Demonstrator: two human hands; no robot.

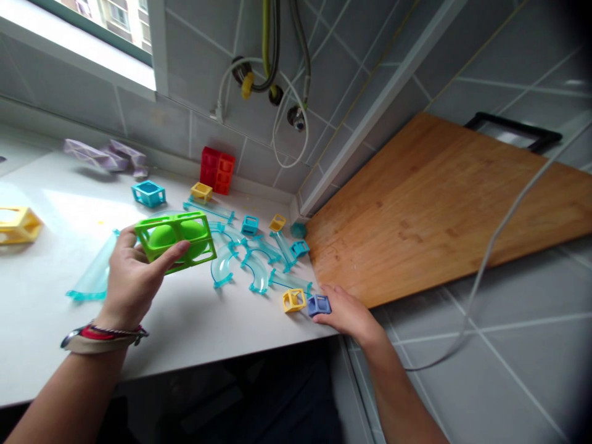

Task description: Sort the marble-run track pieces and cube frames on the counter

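Held up above the white counter, a green frame block (197, 231) with rounded cups inside is gripped by my left hand (132, 271), the thumb across its front. At the counter's right end my right hand (345, 311) has its fingers around a small purple cube frame (319, 304). Right beside that cube stands a yellow cube frame (294, 300). Clear teal track pieces (255, 271), straight and curved, lie spread between my hands. One more straight teal track piece (95, 271) rests partly behind my left hand.
Along the back are a red block (217, 169), a yellow frame (201, 192), a blue frame (148, 193) and light purple pieces (104, 155). A larger yellow frame (21, 226) sits far left. A wooden board (439, 209) leans at the right, crossed by a white cable (502, 225).
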